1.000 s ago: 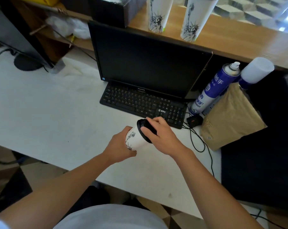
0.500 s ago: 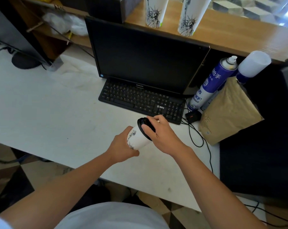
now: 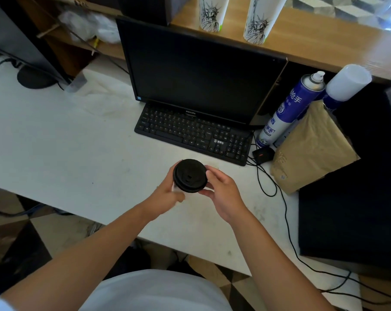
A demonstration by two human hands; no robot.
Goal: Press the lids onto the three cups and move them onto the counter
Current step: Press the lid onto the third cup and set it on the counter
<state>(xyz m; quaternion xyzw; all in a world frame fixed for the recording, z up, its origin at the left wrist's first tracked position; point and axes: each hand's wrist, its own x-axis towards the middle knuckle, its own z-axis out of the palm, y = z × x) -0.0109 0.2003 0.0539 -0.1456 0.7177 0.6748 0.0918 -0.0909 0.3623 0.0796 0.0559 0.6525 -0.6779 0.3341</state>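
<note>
A person stands at a white bench (image 3: 55, 142), seen from above, holding the last paper cup (image 3: 176, 191) just in front of a black keyboard (image 3: 190, 133). The cup stands nearly upright, its long axis pointing up toward the camera, so the black lid (image 3: 190, 175) hides almost all of its white wall.

The left hand (image 3: 167, 191) wraps the cup's side below the lid, its grip closed around the cup. The right hand (image 3: 223, 194) sits on the lid's other side, thumb and fingertips (image 3: 210, 171) touching the lid's rim; its grip rests lightly on the rim rather than closing right around it. The lid looks seated level, though whether it has snapped fully on cannot be told.

Behind the keyboard stands a dark monitor (image 3: 199, 70), and above and behind the monitor runs a raised wooden counter (image 3: 324, 48). Two tall cups (image 3: 212, 14) with statue prints stand there already. The held cup's likely goal lies straight up and away, over the monitor. The left hand already carries the cup's weight, so it seems best placed to lift it.
</note>
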